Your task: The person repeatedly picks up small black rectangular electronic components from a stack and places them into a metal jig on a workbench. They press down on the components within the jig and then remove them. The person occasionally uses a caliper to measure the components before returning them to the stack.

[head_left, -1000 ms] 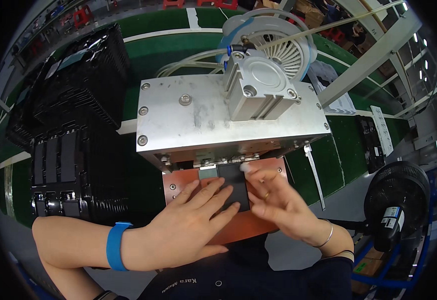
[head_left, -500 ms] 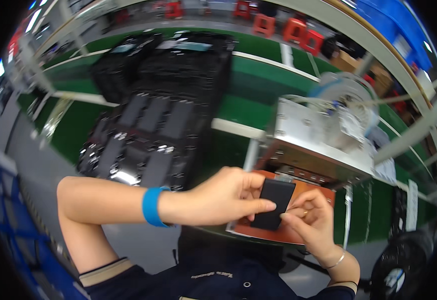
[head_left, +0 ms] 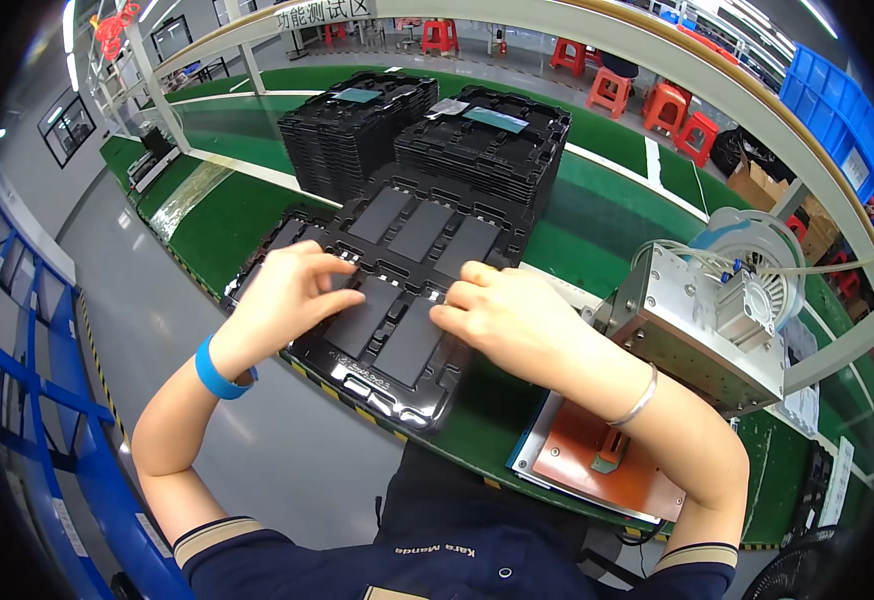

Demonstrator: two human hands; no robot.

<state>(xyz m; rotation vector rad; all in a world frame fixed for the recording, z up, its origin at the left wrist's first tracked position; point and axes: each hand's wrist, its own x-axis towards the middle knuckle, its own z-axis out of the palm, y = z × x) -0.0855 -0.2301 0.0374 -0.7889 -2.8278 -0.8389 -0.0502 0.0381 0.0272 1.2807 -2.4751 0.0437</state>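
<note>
Your dark shirt (head_left: 337,562) bears a line of pale lettering (head_left: 435,551) across the chest; far off, a pale sign (head_left: 323,12) on the rail (head_left: 207,54) carries large dark characters; small pale writing (head_left: 359,370) marks the black tray (head_left: 441,388)'s near end; white labels (head_left: 69,527) on the left blue rack (head_left: 107,500) are too small to read.

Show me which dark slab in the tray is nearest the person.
The rightmost slab in the front row, by the right hand; the other visible slabs lie farther back.
</note>
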